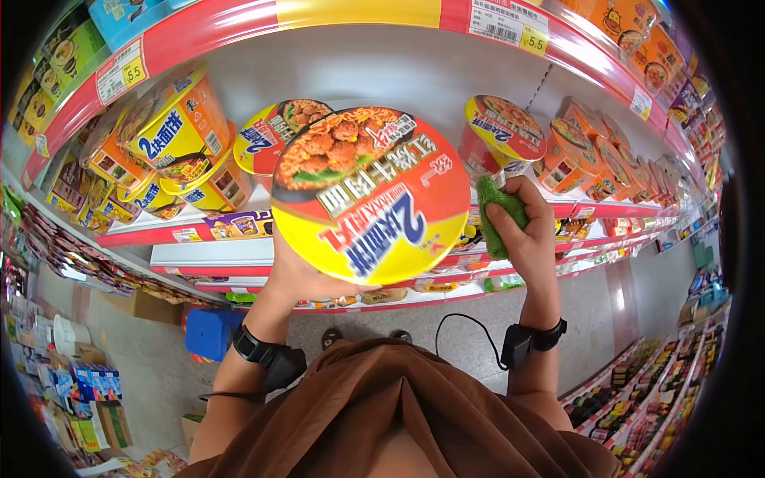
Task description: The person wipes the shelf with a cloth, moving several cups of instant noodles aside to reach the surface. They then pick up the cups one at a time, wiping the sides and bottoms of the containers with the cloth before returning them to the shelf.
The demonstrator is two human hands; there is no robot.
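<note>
Store shelving [207, 255] with red edge strips filled the background. Left hand [299, 275] was cupped against the underside of 1 instant noodle bowl [370, 195], fingers hidden behind it; the bowl was held off the shelf, lid tilted toward the camera. Right hand [530, 231] was clenched around a green cloth [498, 211], just beside 1 shelved bowl [502, 127]. Further bowls [179, 131] lay tilted along the shelf. Black bands [255, 346] sat on both wrists

Sealed round noodle bowl [370, 195], red and yellow, top tilted toward the camera, crumpled green cloth [498, 213] just beside it
</note>
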